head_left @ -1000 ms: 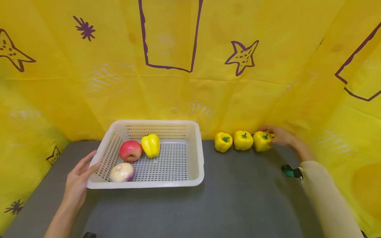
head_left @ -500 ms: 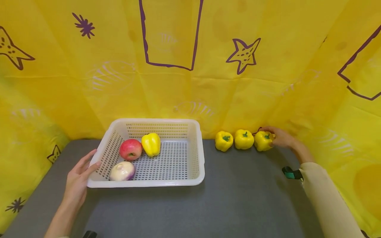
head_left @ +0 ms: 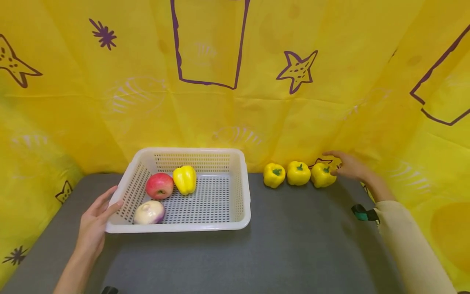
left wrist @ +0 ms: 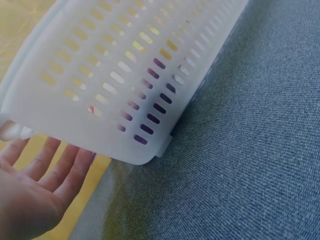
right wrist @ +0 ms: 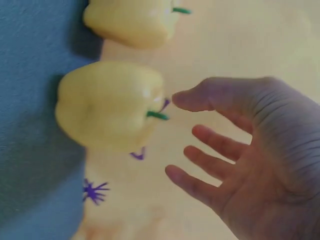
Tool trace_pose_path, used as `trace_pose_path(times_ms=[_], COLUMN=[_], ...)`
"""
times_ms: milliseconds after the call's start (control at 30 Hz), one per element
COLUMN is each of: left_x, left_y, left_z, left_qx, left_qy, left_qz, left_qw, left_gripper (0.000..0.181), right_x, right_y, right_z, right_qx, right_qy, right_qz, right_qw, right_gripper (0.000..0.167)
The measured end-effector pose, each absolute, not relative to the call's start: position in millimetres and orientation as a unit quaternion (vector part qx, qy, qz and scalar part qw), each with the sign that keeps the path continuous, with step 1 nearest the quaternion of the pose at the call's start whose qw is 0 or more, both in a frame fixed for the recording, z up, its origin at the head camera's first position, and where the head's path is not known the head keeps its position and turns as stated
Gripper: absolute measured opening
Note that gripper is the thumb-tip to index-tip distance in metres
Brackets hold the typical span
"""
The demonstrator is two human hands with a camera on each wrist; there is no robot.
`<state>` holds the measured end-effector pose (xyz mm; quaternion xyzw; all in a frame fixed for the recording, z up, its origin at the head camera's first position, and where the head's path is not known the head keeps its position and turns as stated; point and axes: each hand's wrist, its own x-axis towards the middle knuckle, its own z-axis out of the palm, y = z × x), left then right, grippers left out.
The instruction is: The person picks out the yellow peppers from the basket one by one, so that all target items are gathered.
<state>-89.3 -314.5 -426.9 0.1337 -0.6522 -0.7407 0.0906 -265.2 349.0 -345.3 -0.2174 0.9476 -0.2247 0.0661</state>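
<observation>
In the head view my left hand holds the left side of a white plastic basket, thumb over the rim and fingers outside. The left wrist view shows the fingers against the basket's outer wall. Inside lie a red apple, a yellow bell pepper and a white-and-purple turnip. My right hand, fingers spread, hovers beside the rightmost yellow bell pepper. A gap separates it from that pepper in the right wrist view.
Two more yellow bell peppers, one in the middle and one at the left, complete a row along the back of the grey table. Behind them hangs a yellow patterned cloth. A dark strap dangles from the right sleeve.
My right hand has let go of the rightmost pepper and drawn slightly back to the right, its fingers spreading. The left hand and the basket have stayed put.
</observation>
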Motion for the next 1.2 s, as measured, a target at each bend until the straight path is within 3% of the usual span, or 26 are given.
trace_pose_path(times_ms=[200,500,1200], left_x=[-90.7,-90.8,-89.3], left_y=[-314.9,-314.6,-314.4], left_z=[-427.6,-428.6,-428.0], left_qx=[0.141,0.135,0.127], left_qy=[-0.656,-0.657,-0.654], left_qz=[-0.736,-0.735,-0.74], left_qw=[0.091,0.094,0.093], left_gripper=[0.057,0.057,0.054], right_x=[-259.5,-254.2,-264.4], right_y=[326.7,276.6,178.6], right_z=[-321.2,-297.7,-311.7], right_qx=[-0.21,-0.2,-0.226], right_qy=[0.949,0.945,0.917], right_qz=[-0.232,-0.26,-0.328], right_qw=[0.033,0.013,0.009], right_gripper=[0.054,0.056,0.055])
